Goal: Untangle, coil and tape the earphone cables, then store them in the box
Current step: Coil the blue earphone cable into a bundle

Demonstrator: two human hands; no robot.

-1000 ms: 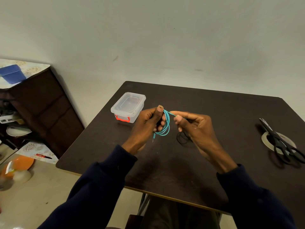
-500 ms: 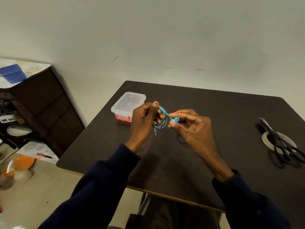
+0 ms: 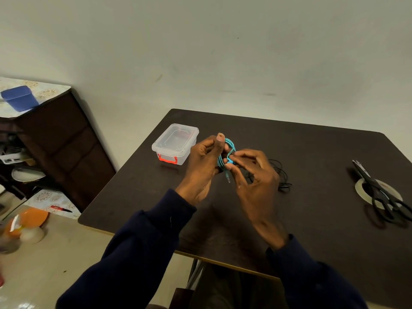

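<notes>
A turquoise earphone cable (image 3: 229, 150) is wound in loops round the fingers of my left hand (image 3: 204, 162), whose thumb points up beside the coil. My right hand (image 3: 254, 177) pinches the cable's blue earbud end against the coil, and the metal plug hangs just below. A black earphone cable (image 3: 281, 175) lies tangled on the dark table (image 3: 312, 152), partly hidden behind my right hand. A clear plastic box (image 3: 175, 144) with a lid and red latch stands to the left of my hands. A tape roll (image 3: 361, 188) lies at the right under black scissors (image 3: 379, 192).
A dark wooden cabinet (image 3: 60, 141) stands left of the table, with a blue container (image 3: 19, 98) on its patterned top. An orange object (image 3: 26, 221) sits on the floor at the lower left. The wall rises behind the table's far edge.
The coil has gained turns round my left fingers. My right hand brought the earbud end in to the coil, closer to the left hand, and the black cable shows more behind it.
</notes>
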